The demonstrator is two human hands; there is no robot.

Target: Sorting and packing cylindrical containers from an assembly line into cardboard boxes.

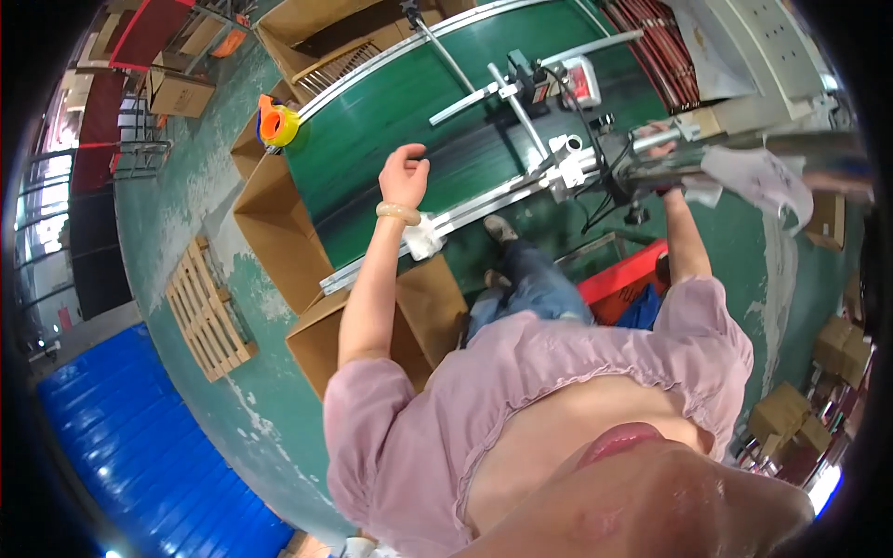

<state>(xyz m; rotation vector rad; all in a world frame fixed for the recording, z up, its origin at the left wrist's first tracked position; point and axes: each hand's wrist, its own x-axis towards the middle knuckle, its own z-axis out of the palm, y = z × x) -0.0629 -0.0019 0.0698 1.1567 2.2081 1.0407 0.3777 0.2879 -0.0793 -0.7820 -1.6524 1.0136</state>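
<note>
Conveyor belt [372,158], green, metal-railed: directly before the person, running from the open cartons at left to the machinery at right.

Left hand [403,179]: above the belt, fingers loosely curled and apart from the thumb, nothing held.

Right hand [658,141]: beyond the clamp assembly [569,167], partly covered by blurred metalwork; grip cannot be told.

Step in hand, as judged: attendance at the belt, right hand at the machine side, left hand free. A next move calls for keeping fingers and sleeve clear of rods and black cable [595,126].

Red-and-white item [583,86]: one, by the crossing rods. Red pieces [656,51]: a close-packed row, upper right.

Containers:
- Far carton [302,23]: open, cardboard; row of thin slat-like pieces [337,73] along its near side, seemingly inside.
- Left carton [279,219]: open, at the belt's end; inner wall visible, bottom not made out.
- Near carton [433,302]: open, below the rail; contents cannot be told.
- Red bin [623,279]: under the machine side; blue material [640,309] at it, whether inside or beside unclear.

Tape dispenser [277,123], orange and yellow: at the belt's far left corner.
</note>
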